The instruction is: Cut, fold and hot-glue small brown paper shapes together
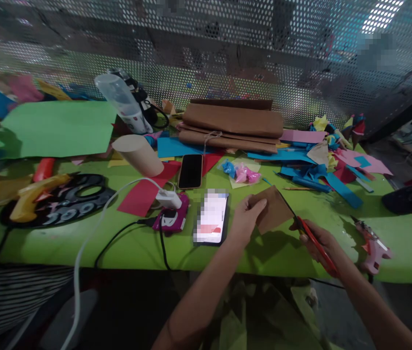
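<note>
My left hand (245,216) pinches a small piece of brown paper (276,210) by its left side, thumb on top. In my right hand (318,243) is a pair of scissors with red handles (317,247). Their dark blades lie along the right edge of the brown paper; whether they are parted I cannot make out. A lit phone (211,217) lies on the green table left of my left hand. Beyond the paper rests a clear bag with blue and pink bits (241,172).
A pink glue gun (371,248) lies at the right, a yellow one (32,199) on a black palette at the left. A purple power socket (176,218) has cables trailing off the front. Brown paper rolls (231,121), a cardboard cone (140,154) and coloured scraps (310,177) line the back.
</note>
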Tool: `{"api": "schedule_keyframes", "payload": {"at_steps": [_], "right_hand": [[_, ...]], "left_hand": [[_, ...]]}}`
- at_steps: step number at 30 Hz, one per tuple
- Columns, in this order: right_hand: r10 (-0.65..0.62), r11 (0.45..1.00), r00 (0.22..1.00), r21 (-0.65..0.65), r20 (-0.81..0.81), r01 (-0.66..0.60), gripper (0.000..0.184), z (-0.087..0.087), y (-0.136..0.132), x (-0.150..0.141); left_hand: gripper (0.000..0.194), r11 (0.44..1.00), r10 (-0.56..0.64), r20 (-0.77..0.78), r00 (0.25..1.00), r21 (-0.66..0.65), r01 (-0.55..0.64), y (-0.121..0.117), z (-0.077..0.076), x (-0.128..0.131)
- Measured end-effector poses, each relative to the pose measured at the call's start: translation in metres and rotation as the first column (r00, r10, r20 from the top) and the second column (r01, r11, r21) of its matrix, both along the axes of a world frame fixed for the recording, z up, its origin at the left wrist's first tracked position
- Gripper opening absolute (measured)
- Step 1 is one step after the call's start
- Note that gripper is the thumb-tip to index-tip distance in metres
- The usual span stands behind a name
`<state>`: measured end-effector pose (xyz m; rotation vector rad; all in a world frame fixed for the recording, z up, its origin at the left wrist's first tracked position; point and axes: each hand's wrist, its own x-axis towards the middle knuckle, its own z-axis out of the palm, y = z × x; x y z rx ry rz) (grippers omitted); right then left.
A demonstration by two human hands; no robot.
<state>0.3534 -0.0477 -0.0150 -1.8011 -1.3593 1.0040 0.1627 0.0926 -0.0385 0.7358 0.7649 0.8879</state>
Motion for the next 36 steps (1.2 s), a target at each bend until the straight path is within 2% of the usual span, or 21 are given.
{"api": "schedule_keyframes", "payload": {"at_steps": [4, 10, 16, 26, 30, 36], "right_hand": [[0.077, 0.996, 0.992, -0.051, 0.096, -0.072, 0.042, 0.008, -0.003, 0.002], [0.072, 0.997, 0.989, -0.045, 0.131, -0.066, 0.046, 0.014, -0.002, 0.001], [0.037, 0.999, 0.999, -0.02, 0.027, -0.036, 0.045, 0.005, -0.001, -0.002], [-0.065, 0.997, 0.992, -0.037, -0.105, 0.061, 0.042, -0.013, 0.001, 0.002], [-0.07, 0.998, 0.996, -0.001, -0.049, 0.071, 0.042, -0.007, 0.002, -0.003], [0.034, 0.999, 0.994, -0.017, 0.102, -0.032, 0.045, 0.011, 0.0, -0.006]], "left_hand": [[0.034, 0.999, -0.008, -0.025, 1.0, 0.04, 0.009, -0.001, 0.0, -0.001], [0.033, 0.996, -0.058, -0.028, 0.998, 0.06, 0.059, -0.002, 0.0, 0.0], [0.037, 0.998, -0.049, -0.027, 0.998, 0.034, 0.049, -0.002, -0.001, 0.001], [0.034, 0.999, -0.043, -0.038, 0.998, 0.002, 0.043, -0.002, 0.004, 0.0], [0.036, 0.998, -0.052, -0.035, 0.998, 0.02, 0.053, -0.001, 0.0, 0.001], [0.035, 0.996, -0.074, -0.038, 0.997, 0.056, 0.076, -0.003, 0.0, 0.0]]}}
